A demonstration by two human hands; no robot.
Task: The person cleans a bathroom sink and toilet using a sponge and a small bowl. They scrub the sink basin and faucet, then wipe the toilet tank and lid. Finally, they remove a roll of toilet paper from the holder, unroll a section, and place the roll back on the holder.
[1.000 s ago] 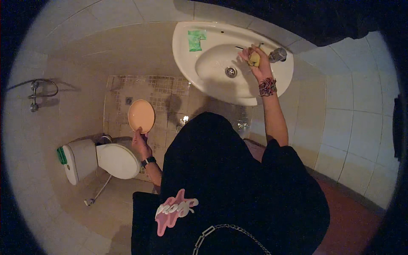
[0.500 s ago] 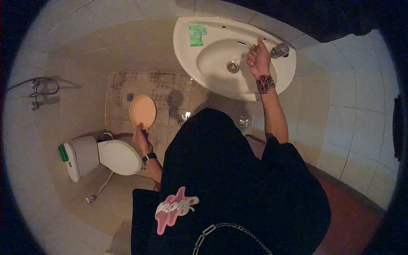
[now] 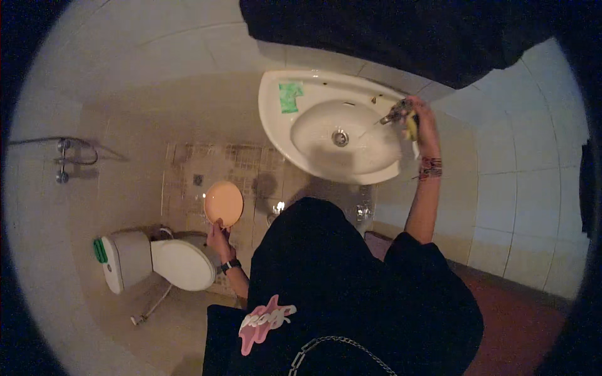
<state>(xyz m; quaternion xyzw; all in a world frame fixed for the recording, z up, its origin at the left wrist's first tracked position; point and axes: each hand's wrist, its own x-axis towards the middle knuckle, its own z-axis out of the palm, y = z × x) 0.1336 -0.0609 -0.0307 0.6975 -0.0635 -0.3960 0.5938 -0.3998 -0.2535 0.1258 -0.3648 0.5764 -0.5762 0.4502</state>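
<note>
My left hand (image 3: 219, 241) grips the near rim of a peach-orange plate (image 3: 224, 204), holding it out over the tiled floor beside the toilet. My right hand (image 3: 425, 127), somewhat blurred, is at the metal faucet (image 3: 397, 113) on the right side of the white washbasin (image 3: 271, 119). A small yellow sponge (image 3: 411, 125) shows at its fingers, partly covered by them. From the spout a thin stream of water runs down into the bowl toward the drain (image 3: 340, 138).
A torn green wrapper (image 3: 290, 98) lies on the basin's left ledge. The toilet (image 3: 184, 266) stands at lower left, with a green item (image 3: 100, 250) on its tank. A shower mixer (image 3: 63, 160) is on the left wall. Dark cloth (image 3: 376, 31) hangs beyond the basin.
My right hand has moved from over the basin bowl to the faucet at its right, and water now runs. The plate stays in my left hand. The whole view has shifted.
</note>
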